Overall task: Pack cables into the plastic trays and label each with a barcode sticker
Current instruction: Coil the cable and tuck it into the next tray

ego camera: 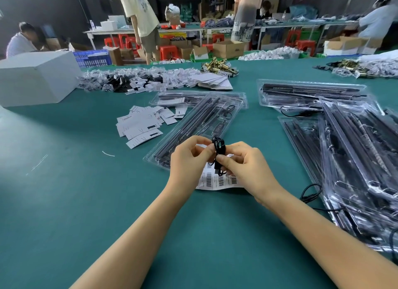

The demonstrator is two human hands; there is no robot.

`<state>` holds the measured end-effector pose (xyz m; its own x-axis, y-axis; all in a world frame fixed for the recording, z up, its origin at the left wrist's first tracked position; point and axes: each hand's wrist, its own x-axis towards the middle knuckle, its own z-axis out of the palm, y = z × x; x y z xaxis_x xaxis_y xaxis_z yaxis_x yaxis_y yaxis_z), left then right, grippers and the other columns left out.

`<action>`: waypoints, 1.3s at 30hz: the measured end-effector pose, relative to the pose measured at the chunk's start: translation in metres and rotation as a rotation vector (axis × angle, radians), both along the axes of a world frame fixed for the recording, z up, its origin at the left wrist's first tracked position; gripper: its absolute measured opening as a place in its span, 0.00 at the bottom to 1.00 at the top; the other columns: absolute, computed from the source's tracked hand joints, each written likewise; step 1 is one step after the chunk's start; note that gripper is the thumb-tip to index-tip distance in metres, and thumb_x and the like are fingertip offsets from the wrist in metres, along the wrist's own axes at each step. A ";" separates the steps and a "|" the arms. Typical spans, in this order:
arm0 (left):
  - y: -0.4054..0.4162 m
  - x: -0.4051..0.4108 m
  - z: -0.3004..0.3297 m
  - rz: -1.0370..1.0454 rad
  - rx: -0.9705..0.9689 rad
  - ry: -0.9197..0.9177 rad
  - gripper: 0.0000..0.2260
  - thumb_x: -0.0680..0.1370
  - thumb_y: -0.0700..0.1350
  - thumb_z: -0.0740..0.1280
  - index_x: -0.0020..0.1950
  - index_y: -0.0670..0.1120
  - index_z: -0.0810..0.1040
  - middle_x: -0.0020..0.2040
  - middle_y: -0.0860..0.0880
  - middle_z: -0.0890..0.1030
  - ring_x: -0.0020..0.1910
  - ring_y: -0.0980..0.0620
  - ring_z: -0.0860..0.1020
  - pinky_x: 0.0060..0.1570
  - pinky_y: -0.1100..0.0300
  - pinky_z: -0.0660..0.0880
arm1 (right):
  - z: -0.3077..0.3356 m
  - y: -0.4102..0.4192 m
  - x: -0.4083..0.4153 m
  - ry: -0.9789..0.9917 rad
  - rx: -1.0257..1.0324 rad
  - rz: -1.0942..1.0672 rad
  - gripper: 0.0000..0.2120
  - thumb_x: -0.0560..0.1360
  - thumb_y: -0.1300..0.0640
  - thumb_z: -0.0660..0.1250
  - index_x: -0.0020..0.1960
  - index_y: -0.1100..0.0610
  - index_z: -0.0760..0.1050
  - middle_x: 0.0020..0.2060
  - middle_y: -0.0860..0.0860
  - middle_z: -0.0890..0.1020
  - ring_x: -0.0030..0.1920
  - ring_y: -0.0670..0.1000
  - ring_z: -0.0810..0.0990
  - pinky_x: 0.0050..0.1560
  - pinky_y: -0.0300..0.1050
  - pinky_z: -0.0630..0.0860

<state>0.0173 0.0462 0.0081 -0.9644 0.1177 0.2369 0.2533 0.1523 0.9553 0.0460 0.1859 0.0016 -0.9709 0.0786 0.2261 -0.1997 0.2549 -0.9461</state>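
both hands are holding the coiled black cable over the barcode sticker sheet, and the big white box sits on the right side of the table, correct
Not quite. The head view shows the white box at the far left, not the right. The rest holds: the left hand and right hand pinch the coiled black cable above the barcode sticker sheet.

A single wide-angle head-worn camera looks forward and down across a teal-green felt-covered table (64, 202). It sits close above the forearms, which enter from the bottom edge and meet near frame centre. The table fills the lower two thirds; straight lines bow toward the edges. The upper third reaches a distant, somewhat blurred row of long white workbenches (280, 27), probably across the room.
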 end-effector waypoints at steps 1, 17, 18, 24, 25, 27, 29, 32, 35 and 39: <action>0.001 0.001 -0.001 0.010 -0.004 0.005 0.02 0.74 0.46 0.70 0.43 0.52 0.80 0.33 0.48 0.83 0.38 0.47 0.82 0.51 0.42 0.77 | 0.000 0.000 0.000 -0.001 0.018 0.006 0.06 0.76 0.62 0.69 0.49 0.53 0.82 0.48 0.54 0.78 0.37 0.49 0.80 0.44 0.41 0.78; 0.014 0.014 0.001 0.056 -0.013 0.013 0.11 0.79 0.37 0.62 0.47 0.49 0.81 0.41 0.52 0.84 0.39 0.58 0.84 0.41 0.62 0.78 | -0.002 0.007 -0.004 0.086 0.427 -0.190 0.10 0.77 0.56 0.67 0.37 0.50 0.75 0.41 0.51 0.76 0.37 0.48 0.76 0.39 0.36 0.69; 0.014 0.014 0.001 0.047 0.003 -0.004 0.11 0.79 0.36 0.61 0.47 0.48 0.81 0.42 0.51 0.83 0.39 0.57 0.84 0.41 0.62 0.79 | -0.002 0.007 -0.005 0.071 0.436 -0.204 0.10 0.78 0.57 0.66 0.37 0.52 0.75 0.41 0.52 0.76 0.38 0.49 0.76 0.40 0.38 0.69; 0.012 0.008 0.001 0.147 -0.080 -0.040 0.10 0.79 0.38 0.60 0.47 0.47 0.80 0.42 0.52 0.81 0.40 0.58 0.82 0.39 0.59 0.77 | 0.002 0.019 -0.014 -0.210 -0.121 -0.186 0.08 0.78 0.60 0.64 0.44 0.63 0.80 0.36 0.56 0.80 0.31 0.45 0.73 0.34 0.40 0.74; 0.009 0.005 0.001 0.194 -0.211 0.021 0.10 0.78 0.39 0.61 0.46 0.49 0.81 0.42 0.54 0.81 0.40 0.58 0.80 0.39 0.60 0.74 | 0.003 0.019 -0.015 -0.260 -0.237 -0.177 0.08 0.79 0.61 0.64 0.44 0.62 0.80 0.35 0.54 0.80 0.30 0.44 0.73 0.32 0.37 0.73; 0.003 0.002 0.000 0.212 -0.434 0.136 0.10 0.77 0.41 0.63 0.47 0.51 0.83 0.44 0.56 0.82 0.41 0.56 0.76 0.43 0.60 0.71 | 0.005 0.019 -0.017 -0.330 -0.448 -0.152 0.09 0.79 0.63 0.64 0.42 0.62 0.80 0.34 0.54 0.80 0.27 0.42 0.72 0.28 0.33 0.72; 0.001 0.001 0.000 0.152 -0.503 0.166 0.09 0.76 0.42 0.65 0.47 0.51 0.84 0.43 0.56 0.83 0.40 0.56 0.75 0.43 0.61 0.70 | 0.007 0.019 -0.018 -0.364 -0.592 -0.132 0.09 0.78 0.65 0.64 0.42 0.63 0.79 0.32 0.53 0.79 0.25 0.42 0.71 0.26 0.32 0.71; 0.003 0.002 -0.001 0.083 -0.536 0.151 0.06 0.75 0.44 0.67 0.48 0.51 0.84 0.39 0.56 0.82 0.40 0.56 0.76 0.42 0.62 0.70 | 0.010 0.021 -0.018 -0.386 -0.675 -0.100 0.08 0.78 0.65 0.64 0.42 0.64 0.80 0.30 0.52 0.79 0.25 0.42 0.72 0.25 0.32 0.72; 0.005 0.001 -0.004 0.058 -0.518 0.125 0.05 0.75 0.47 0.69 0.48 0.53 0.83 0.36 0.57 0.79 0.41 0.55 0.75 0.42 0.61 0.68 | 0.009 0.019 -0.018 -0.400 -0.654 -0.060 0.08 0.78 0.64 0.64 0.43 0.63 0.80 0.31 0.51 0.80 0.25 0.41 0.73 0.25 0.32 0.72; 0.004 -0.002 -0.007 0.043 -0.596 0.243 0.06 0.78 0.47 0.66 0.48 0.50 0.83 0.41 0.53 0.81 0.46 0.49 0.75 0.49 0.56 0.69 | 0.005 0.013 -0.020 -0.368 -0.582 -0.065 0.07 0.78 0.63 0.65 0.43 0.63 0.80 0.33 0.52 0.80 0.26 0.41 0.73 0.28 0.31 0.73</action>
